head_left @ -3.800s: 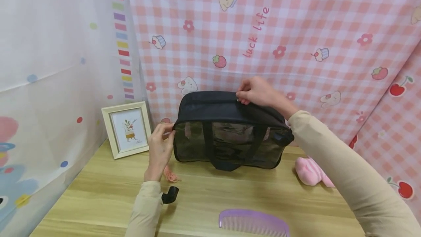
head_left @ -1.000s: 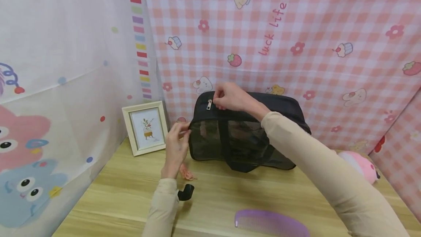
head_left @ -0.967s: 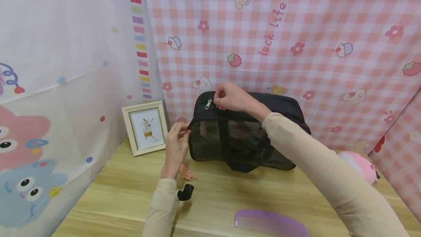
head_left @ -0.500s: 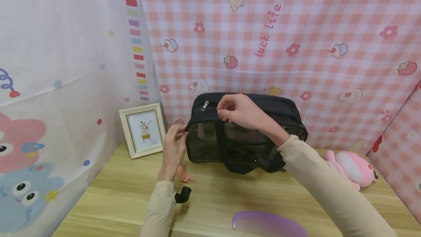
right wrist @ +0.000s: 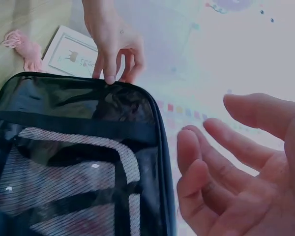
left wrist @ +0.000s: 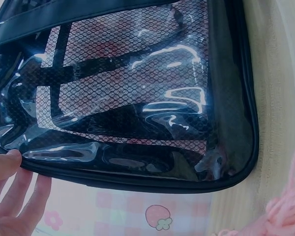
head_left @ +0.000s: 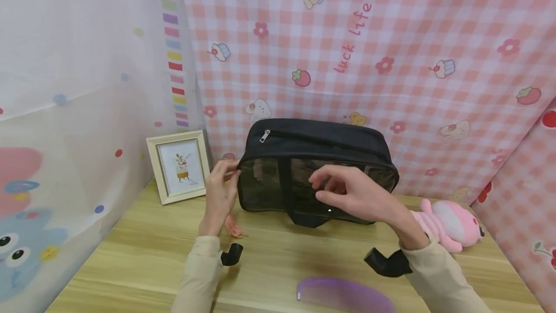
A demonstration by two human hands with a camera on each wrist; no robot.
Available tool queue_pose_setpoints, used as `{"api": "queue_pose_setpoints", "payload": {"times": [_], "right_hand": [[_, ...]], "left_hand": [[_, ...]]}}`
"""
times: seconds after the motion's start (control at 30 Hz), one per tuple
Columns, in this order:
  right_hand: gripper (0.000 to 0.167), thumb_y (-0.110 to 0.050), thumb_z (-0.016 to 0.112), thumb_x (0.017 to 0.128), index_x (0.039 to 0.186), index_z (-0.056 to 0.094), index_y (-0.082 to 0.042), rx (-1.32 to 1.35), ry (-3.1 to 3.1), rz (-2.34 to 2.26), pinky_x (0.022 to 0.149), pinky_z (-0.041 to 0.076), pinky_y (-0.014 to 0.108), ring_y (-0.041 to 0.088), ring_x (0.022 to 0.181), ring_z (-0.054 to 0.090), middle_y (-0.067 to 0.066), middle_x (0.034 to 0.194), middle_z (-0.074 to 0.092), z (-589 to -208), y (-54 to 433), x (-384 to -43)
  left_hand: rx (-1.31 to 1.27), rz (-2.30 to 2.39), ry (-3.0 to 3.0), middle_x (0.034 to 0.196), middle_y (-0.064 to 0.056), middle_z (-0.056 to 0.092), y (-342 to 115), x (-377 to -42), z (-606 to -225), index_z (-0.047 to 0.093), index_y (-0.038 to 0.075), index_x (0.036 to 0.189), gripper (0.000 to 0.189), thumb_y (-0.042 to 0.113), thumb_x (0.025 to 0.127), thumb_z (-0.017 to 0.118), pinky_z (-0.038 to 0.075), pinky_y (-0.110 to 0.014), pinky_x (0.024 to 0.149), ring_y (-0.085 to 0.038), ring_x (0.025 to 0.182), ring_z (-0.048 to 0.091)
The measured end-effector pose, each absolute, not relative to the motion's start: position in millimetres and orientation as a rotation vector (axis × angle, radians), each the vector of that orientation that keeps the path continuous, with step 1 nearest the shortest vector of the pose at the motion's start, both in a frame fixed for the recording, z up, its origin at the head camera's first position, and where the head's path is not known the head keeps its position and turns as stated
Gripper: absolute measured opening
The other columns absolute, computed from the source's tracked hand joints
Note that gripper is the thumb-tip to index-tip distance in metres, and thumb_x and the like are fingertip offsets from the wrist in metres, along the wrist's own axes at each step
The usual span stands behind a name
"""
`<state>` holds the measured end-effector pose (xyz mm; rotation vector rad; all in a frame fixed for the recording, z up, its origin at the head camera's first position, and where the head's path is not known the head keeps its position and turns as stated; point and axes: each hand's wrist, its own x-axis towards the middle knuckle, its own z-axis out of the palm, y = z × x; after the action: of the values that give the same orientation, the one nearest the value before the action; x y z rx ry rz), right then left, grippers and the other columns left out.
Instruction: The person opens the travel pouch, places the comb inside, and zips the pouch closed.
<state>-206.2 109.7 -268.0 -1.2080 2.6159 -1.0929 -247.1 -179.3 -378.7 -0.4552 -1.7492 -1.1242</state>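
Black bag (head_left: 317,146) pinched at its left corner

It stands at the far side of the wooden table (head_left: 269,274), zipper pull (head_left: 264,136) toward the left end of its top. The left hand (head_left: 220,196) pinches its edge between thumb and fingers; the right hand (head_left: 359,193) hangs before the front, fingers loosely bent around nothing. I see a picture frame (head_left: 180,167) left, pink plush toy (head_left: 449,223) right, purple comb (head_left: 343,291) near.

Pinkish-red words "luck life" (head_left: 353,37) slanting steeply upward on pink checkered cloth (head_left: 417,23), upper part of the frame just right of centre, tiny marks on the framed print (head_left: 182,167) at centre left showing too small for reading
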Motion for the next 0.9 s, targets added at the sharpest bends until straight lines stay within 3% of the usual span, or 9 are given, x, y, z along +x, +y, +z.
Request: {"api": "queue_pose_setpoints", "payload": {"times": [0.23, 0.33, 0.6, 0.9], "right_hand": [[0.027, -0.021, 0.063, 0.093, 0.120, 0.059, -0.017, -1.121, 2.568, -1.142, 0.057, 0.051, 0.028, 0.016, 0.073, 0.061, 0.001, 0.107, 0.060, -304.9, 147.7, -194.0], [0.029, -0.020, 0.063, 0.093, 0.121, 0.058, -0.018, -1.039, 2.553, -1.167, 0.055, 0.051, 0.028, 0.018, 0.073, 0.061, 0.002, 0.108, 0.060, -320.6, 162.9, -190.7], [0.029, -0.023, 0.063, 0.093, 0.121, 0.058, -0.017, -0.937, 2.561, -1.186, 0.055, 0.052, 0.028, 0.015, 0.075, 0.061, 0.005, 0.111, 0.059, -354.8, 190.2, -180.4], [0.028, -0.011, 0.065, 0.091, 0.118, 0.059, -0.010, -0.923, 2.590, -1.273, 0.057, 0.053, 0.027, 0.011, 0.073, 0.061, 0.004, 0.105, 0.060, -391.6, 222.4, -170.4]], "left_hand": [[-0.464, -1.166, -1.765, 0.092, -0.015, 0.064, -193.5, -265.9, -398.9, 0.067, -0.003, 0.097, 0.019, -0.014, 0.081, 0.066, 0.059, -0.037, 0.070, -0.029, 0.084, 0.064], [-0.464, -1.170, -1.760, 0.092, -0.016, 0.064, -191.6, -266.1, -399.2, 0.067, -0.004, 0.097, 0.021, -0.015, 0.080, 0.066, 0.059, -0.038, 0.069, -0.028, 0.084, 0.064], [-0.459, -1.166, -1.782, 0.094, -0.014, 0.065, -191.8, -264.1, -400.0, 0.067, -0.002, 0.097, 0.020, -0.014, 0.081, 0.066, 0.058, -0.033, 0.071, -0.026, 0.086, 0.064], [-0.464, -1.176, -1.790, 0.093, -0.014, 0.064, -191.2, -265.1, -400.4, 0.067, -0.003, 0.099, 0.020, -0.014, 0.082, 0.065, 0.059, -0.036, 0.071, -0.028, 0.085, 0.063]]}}
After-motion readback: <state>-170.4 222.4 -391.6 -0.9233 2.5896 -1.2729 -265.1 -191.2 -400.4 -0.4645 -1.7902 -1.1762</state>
